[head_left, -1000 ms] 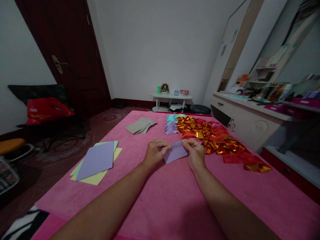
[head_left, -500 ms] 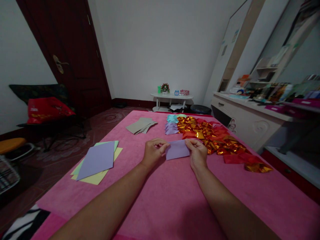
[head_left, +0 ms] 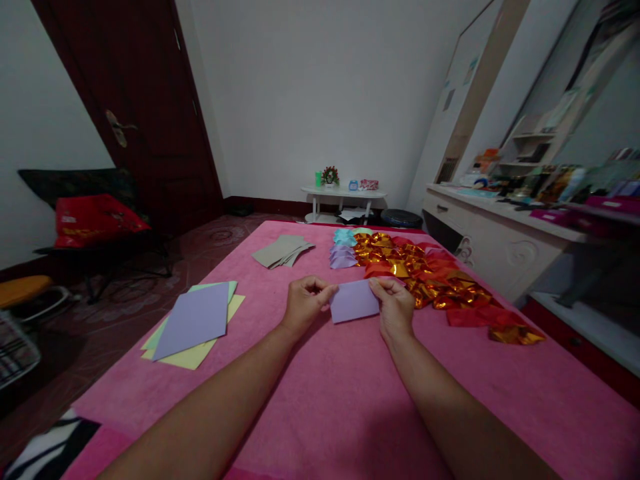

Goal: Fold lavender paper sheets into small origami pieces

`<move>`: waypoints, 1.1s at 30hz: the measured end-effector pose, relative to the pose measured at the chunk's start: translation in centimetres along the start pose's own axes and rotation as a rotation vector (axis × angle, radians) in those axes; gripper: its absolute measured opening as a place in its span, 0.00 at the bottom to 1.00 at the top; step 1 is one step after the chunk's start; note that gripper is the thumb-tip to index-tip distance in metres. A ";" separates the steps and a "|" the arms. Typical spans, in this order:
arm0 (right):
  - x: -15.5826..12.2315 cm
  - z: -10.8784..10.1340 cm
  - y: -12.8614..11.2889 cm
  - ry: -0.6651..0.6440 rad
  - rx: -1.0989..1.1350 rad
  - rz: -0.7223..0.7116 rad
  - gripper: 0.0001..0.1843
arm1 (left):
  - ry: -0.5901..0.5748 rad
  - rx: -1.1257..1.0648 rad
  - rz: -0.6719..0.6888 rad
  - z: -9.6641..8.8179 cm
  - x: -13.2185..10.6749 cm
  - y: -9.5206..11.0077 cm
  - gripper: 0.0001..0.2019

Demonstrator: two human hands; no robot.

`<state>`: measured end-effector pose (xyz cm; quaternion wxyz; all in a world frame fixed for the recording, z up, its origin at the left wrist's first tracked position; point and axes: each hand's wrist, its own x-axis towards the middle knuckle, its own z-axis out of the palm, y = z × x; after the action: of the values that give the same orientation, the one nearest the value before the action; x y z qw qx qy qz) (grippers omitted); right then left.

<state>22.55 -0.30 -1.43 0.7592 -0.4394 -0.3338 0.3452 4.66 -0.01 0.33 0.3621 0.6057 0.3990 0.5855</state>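
A folded piece of lilac paper (head_left: 354,301) is held just above the pink cloth (head_left: 320,400) covering the table. My left hand (head_left: 304,303) pinches its upper left corner with curled fingers. My right hand (head_left: 395,305) pinches its upper right edge. A fan of flat sheets, lilac on top of green and yellow (head_left: 193,323), lies to the left of my left arm.
Grey folded sheets (head_left: 281,251) and small lilac and blue folded pieces (head_left: 343,250) lie further back. A long heap of gold and red foil pieces (head_left: 430,277) runs along the right. A cluttered counter (head_left: 510,213) stands to the right, a small white table (head_left: 343,197) behind.
The lilac paper has levelled out from a tilt and now looks flatter and more rectangular. Both hands kept their pinch and shifted only slightly.
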 end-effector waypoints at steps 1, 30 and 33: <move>0.0 0.0 0.0 0.003 0.008 -0.002 0.10 | -0.004 -0.021 -0.015 0.0 0.0 0.0 0.11; 0.3 -0.5 0.8 -0.261 -0.918 -0.231 0.05 | -0.447 0.826 0.080 -1.0 0.4 0.1 0.16; 0.3 -0.4 0.8 -0.259 -0.938 -0.223 0.04 | -0.354 0.870 0.060 -0.4 0.0 -0.3 0.12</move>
<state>22.87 0.05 -2.30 0.4644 -0.6487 -0.5896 0.1261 4.23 0.14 0.10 0.1203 0.8029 0.5218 0.2618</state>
